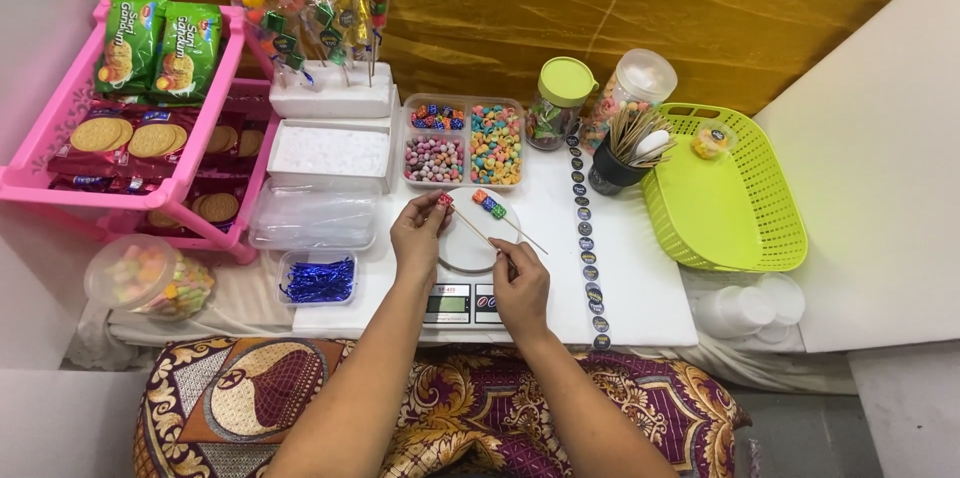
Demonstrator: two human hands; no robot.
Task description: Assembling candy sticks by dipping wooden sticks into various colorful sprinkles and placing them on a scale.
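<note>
A: While the left hand [418,230] pinches a small red candy cube [444,200] onto the tip of a thin wooden skewer [475,228], what is the right hand [522,283] doing?

B: It grips the lower end of that same stick between thumb and fingers, so both hands are closed on it, just above the round white pan of the small kitchen scale [466,278] at the front of the tabletop [640,278].

A: How would the stick handle?

B: Very light and stiff, but probably quick to snap if bent. Holding it low, near the blunt end, looks sensible, with the other fingers steadying the candy close to the point. The cube seems soft and a little tacky, so a gentle pinch should do.

A: And its looks?

B: Pale wood, slim, slanting up to the left. A second skewer [505,218] lies across the pan beside it, carrying an orange and a green piece.

A: Further out?

B: A divided candy tray [464,143] with coloured sweets sits behind the scale, finished sticks stand in a white foam block [332,96], a strip of round stickers [588,238] runs down the right, and a lime green basket [735,213] sits beyond. A pink rack [140,193] of biscuits stands on the left.
</note>
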